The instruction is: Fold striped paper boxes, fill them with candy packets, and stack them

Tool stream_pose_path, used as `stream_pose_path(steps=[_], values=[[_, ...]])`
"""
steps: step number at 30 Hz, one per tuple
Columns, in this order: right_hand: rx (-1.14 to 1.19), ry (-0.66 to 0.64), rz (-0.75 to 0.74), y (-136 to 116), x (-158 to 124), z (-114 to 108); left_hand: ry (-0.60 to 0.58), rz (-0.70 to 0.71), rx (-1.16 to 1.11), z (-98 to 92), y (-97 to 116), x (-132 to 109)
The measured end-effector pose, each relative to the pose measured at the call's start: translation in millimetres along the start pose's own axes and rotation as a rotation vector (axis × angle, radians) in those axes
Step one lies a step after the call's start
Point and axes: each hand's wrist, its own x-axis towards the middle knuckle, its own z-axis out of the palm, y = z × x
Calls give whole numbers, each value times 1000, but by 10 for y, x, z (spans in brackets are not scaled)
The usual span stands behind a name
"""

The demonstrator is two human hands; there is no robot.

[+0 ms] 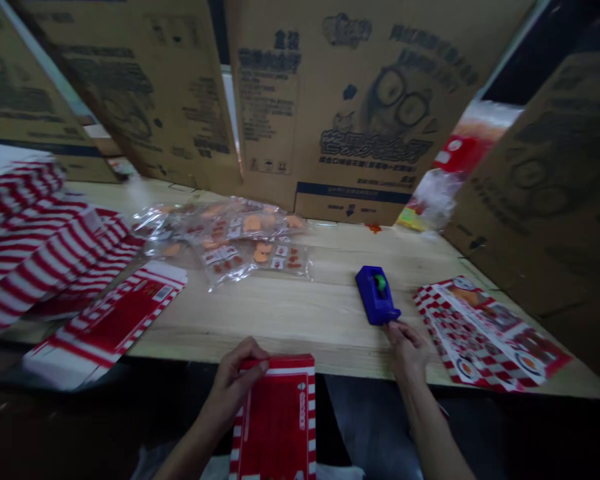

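My left hand (240,380) is closed on the top left edge of a red carton (280,413) with red-and-white striped sides. The carton is held upright in front of the table edge, and its lower end runs out of view. My right hand (408,347) reaches to the front end of a blue tape dispenser (373,293), which has a green core inside. Its fingertips are pinched together at the cutter end. Whether a strip of tape is between them is too small to see.
Striped cartons (55,247) are piled at left, one flattened carton (125,313) lying by them. Clear bags (250,233) of orange and brown pieces lie mid-table. Checkered printed sheets (485,333) lie at right. Large cardboard boxes (350,113) stand along the back, with plastic packets (430,200) between two.
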Motion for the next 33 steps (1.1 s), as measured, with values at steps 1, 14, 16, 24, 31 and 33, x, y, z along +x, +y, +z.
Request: stream_pose_path(steps=[1, 14, 16, 24, 31, 33], values=[[10, 1, 19, 13, 1, -5, -7, 8, -10, 8, 22, -8], [-364, -1936, -146, -1350, -813, 1339, -79, 26, -8, 114, 20, 54], [-465, -2085, -284, -1383, -927, 1564, -85, 51, -1, 134, 54, 57], [-740, -2197, -183, -1219, -1004, 1855, -63, 52, 55, 93, 247, -35], [-315, -2161, 900, -851, -1079, 1647, -23, 40, -57, 141, 258, -169], [-253, -2024, 982, -847, -1108, 1572, 0, -71, -222, 151, 215, -242]])
